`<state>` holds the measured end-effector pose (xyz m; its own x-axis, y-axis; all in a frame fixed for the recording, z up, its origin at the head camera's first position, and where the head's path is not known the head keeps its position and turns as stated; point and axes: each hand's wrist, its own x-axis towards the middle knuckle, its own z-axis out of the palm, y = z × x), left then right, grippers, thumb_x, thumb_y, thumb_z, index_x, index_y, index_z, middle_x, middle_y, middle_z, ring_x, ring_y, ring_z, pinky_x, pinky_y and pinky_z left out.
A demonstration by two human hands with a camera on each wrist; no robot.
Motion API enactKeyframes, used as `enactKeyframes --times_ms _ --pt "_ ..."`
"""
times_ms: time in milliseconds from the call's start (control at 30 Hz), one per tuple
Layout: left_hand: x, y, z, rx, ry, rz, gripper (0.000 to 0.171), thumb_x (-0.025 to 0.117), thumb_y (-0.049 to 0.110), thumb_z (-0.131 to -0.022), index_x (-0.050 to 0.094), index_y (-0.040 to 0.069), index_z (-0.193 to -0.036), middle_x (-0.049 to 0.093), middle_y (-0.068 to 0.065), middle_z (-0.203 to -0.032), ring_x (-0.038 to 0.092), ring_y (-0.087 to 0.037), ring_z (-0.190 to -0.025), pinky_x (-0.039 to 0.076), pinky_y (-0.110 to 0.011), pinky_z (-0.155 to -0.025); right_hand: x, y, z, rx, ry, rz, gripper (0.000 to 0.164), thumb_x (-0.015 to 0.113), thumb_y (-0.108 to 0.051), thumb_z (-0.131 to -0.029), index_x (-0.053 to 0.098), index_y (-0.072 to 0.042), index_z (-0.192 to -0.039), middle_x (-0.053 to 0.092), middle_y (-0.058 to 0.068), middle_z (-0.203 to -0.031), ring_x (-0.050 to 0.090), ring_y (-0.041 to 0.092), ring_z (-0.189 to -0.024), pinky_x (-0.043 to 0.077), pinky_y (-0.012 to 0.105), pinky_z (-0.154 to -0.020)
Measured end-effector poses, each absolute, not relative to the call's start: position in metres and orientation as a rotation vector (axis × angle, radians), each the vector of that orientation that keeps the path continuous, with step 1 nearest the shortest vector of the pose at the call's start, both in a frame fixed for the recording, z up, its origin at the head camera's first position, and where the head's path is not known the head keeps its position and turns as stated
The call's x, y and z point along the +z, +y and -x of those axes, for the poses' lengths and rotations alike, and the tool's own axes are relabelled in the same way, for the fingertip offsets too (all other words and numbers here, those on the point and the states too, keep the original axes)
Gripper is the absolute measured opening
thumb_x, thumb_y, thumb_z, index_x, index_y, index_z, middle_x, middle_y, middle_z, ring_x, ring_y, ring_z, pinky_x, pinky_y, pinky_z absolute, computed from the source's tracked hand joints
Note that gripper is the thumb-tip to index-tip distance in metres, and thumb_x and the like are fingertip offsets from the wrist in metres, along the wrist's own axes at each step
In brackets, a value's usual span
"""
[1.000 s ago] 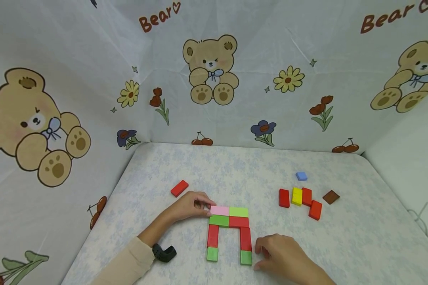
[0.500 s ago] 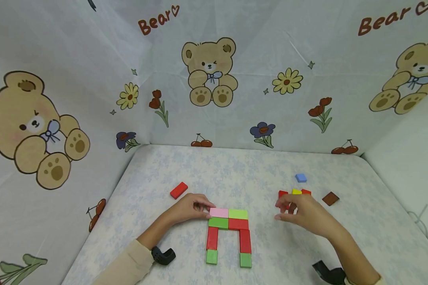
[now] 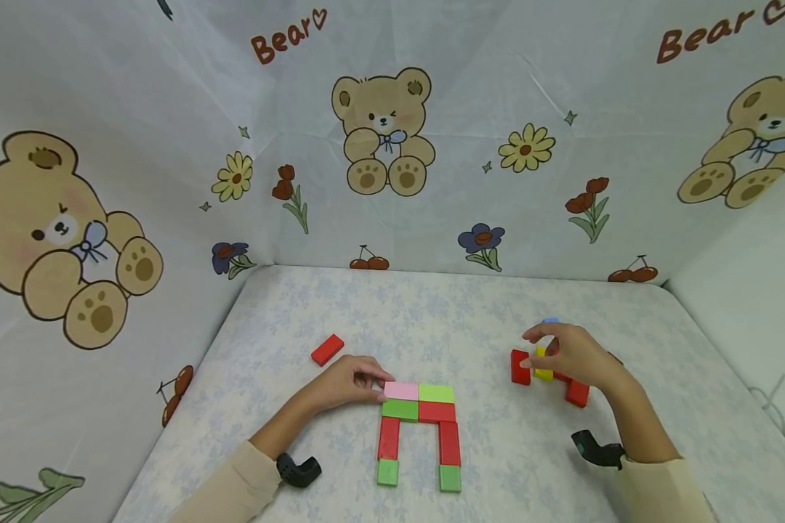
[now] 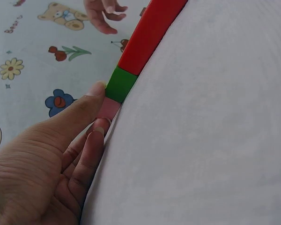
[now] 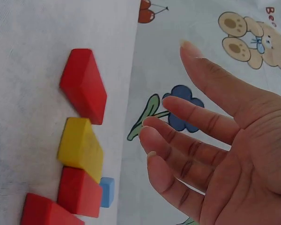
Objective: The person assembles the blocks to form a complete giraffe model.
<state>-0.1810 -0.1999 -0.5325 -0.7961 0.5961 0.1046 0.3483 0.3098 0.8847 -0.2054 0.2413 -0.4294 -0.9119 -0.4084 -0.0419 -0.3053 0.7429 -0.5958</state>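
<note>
In the head view, my left hand (image 3: 349,379) holds the left end of a pink block (image 3: 402,391), thumb and fingertips at its corners. The thumb also reaches the green block (image 4: 121,85) beside it in the left wrist view. A light-green block (image 3: 436,394) and a red block (image 3: 437,412) continue these two rows. Two legs run toward me, each a red block (image 3: 389,438) ending in a small green block (image 3: 387,472). My right hand (image 3: 572,352), fingers spread and holding nothing, hovers over the loose blocks, nearest a red block (image 5: 84,86) and a yellow block (image 5: 81,146).
Around the right hand lie more red blocks (image 3: 578,393), a blue block (image 5: 107,192) and a mostly hidden brown piece. A lone red block (image 3: 328,350) lies behind the left hand. A bear-printed cloth (image 3: 392,218) hangs behind the table (image 3: 432,319).
My right hand has left the right leg's side and moved right and away from me, over the loose blocks. The left hand and the joined blocks have stayed in place.
</note>
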Motion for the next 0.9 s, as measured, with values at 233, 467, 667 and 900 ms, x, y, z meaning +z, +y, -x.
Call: enactKeyframes --times_ms 233,467,667,900 --pt "-0.532 -0.198 0.180 1.475 2.337 -0.839 0.029 0.086 0.025 -0.084 0.079 0.029 -0.113 0.071 0.009 -0.096 0.059 -0.011 -0.076 0.048 -0.023 -0.064 -0.448 0.248 0.209 -0.876 2.734 0.574 0.058 0.088 -0.026 -0.081 0.064 0.001 -0.127 0.065 0.017 -0.115 0.056 0.019 -0.076 0.051 0.028 -0.057" --pt "-0.531 -0.198 0.180 1.472 2.337 -0.841 0.030 0.086 0.024 -0.084 0.079 0.027 -0.113 0.071 0.008 -0.097 0.059 -0.011 -0.076 0.048 -0.024 -0.064 -0.456 0.248 0.213 -0.836 2.711 0.568 0.060 0.088 -0.023 -0.080 0.063 0.000 -0.129 0.066 0.015 -0.115 0.056 0.020 -0.080 0.052 0.029 -0.058" --pt "-0.531 -0.200 0.179 1.477 2.347 -0.835 0.030 0.086 0.023 -0.084 0.079 0.028 -0.113 0.071 0.007 -0.097 0.058 -0.011 -0.073 0.048 -0.024 -0.063 -0.461 0.246 0.216 -0.785 2.725 0.554 0.063 0.089 -0.024 -0.078 0.064 0.000 -0.130 0.066 0.017 -0.118 0.057 0.024 -0.086 0.055 0.032 -0.065" --pt "-0.532 -0.198 0.181 1.471 2.345 -0.838 0.029 0.085 0.024 -0.085 0.079 0.027 -0.113 0.071 0.008 -0.098 0.058 -0.011 -0.073 0.047 -0.024 -0.063 -0.464 0.245 0.214 -0.705 2.764 0.520 0.062 0.090 -0.024 -0.077 0.066 -0.001 -0.129 0.065 0.017 -0.120 0.057 0.034 -0.109 0.056 0.051 -0.087"
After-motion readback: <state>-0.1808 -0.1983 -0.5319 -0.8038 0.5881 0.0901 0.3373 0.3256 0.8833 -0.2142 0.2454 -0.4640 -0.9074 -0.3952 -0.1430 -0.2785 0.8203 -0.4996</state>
